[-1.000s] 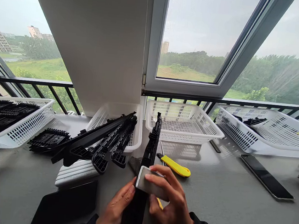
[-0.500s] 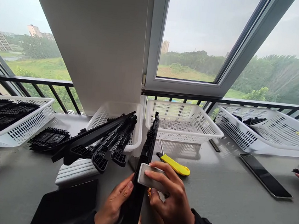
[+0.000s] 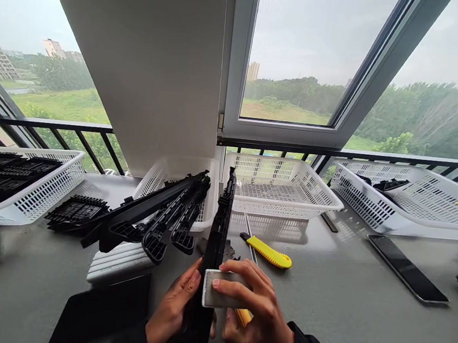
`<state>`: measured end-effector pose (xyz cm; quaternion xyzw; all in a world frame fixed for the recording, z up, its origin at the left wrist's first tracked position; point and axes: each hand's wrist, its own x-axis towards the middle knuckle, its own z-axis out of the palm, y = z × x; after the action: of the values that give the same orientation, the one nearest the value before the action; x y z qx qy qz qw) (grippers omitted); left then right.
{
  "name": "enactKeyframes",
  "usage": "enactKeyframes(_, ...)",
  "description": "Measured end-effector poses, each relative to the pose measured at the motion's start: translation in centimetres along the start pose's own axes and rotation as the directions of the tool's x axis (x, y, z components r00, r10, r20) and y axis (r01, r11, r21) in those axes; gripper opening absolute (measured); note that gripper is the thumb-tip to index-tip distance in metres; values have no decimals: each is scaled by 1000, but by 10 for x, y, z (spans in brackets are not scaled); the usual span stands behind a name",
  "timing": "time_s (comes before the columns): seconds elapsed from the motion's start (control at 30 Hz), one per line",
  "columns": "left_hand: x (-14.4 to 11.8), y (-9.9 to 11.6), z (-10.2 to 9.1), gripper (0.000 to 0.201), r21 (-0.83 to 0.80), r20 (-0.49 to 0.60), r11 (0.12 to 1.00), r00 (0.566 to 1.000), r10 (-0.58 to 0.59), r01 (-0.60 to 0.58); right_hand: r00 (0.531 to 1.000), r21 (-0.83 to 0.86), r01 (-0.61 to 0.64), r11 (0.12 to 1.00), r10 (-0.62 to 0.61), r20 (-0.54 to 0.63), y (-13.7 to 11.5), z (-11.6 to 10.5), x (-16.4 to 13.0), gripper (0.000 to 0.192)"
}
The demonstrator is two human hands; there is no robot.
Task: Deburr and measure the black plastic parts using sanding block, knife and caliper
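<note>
Black plastic strip is positioned centrally in front of the person, raised above the grey worktable. Its long axis runs away from the body, near end low between the forearms, far end leaning slightly to the right. In the head view the far tip overlaps the near left corner of the middle white basket; contact with the basket cannot be confirmed.

Governing relation: grey block crosses the strip at roughly a right angle, its pale-rimmed left end overlying the near half. The next movement appears to depend on this crossing — specifically, on the block's alignment with the strip's length. Contact pressure between the two cannot be determined.

Left hand: nearer to the strip and closed around it from the left side. The thumb points forward along the left edge; a fingertip shows at the right edge, which indicates that the fingers pass underneath.

Right hand: located to the right of the strip, back of the hand upward, fingers directed left. Two fingertips rest on the block's upper face, and the thumb lies below — a pinch grip. A yellow item shows beneath the block; whether the hand holds it is unclear.
</note>
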<state>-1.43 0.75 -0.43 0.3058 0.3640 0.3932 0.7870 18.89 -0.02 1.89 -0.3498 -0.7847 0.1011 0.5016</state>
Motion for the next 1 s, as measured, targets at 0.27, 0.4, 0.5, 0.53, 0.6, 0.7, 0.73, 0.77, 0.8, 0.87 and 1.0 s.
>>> enactKeyframes(0.27,4,-4,7,88,-19,131,999,991,29,-26,988,-131,-125,983,111,-111,15,-8,5,52)
enactKeyframes(0.4,6,-9,4,61,-74,159,996,985,62,-51,972,-135,-165,977,138,-188,19,-11,4,46)
enactKeyframes(0.5,6,-9,7,51,-82,186,995,980,76,-61,974,-119,-172,978,150,-170,22,-13,4,45)
enactKeyframes(0.53,7,-10,8,50,-84,206,995,976,73,-56,974,-120,-178,977,157,-160,23,-14,4,45)
enactKeyframes(0.6,8,-11,11,49,-89,239,995,968,72,-52,971,-122,-199,972,179,-157,26,-17,5,44)
enactKeyframes(0.7,10,-13,13,44,-109,281,993,956,80,-51,964,-112,-220,969,199,-179,29,-19,6,43)
enactKeyframes(0.73,11,-13,13,42,-117,283,992,956,83,-51,965,-106,-212,972,191,-180,28,-19,6,44)
enactKeyframes(0.77,12,-14,13,40,-127,279,990,956,88,-54,968,-99,-197,975,178,-176,28,-19,5,45)
enactKeyframes(0.8,12,-14,12,41,-133,267,990,960,89,-55,972,-92,-180,979,163,-169,26,-17,5,46)
enactKeyframes(0.87,12,-15,10,52,-125,233,991,969,79,-51,980,-71,-146,987,135,-147,22,-13,3,49)
enactKeyframes(1.0,12,-15,0,81,-52,163,998,986,33,-24,994,12,-84,996,85,-64,10,-4,0,56)
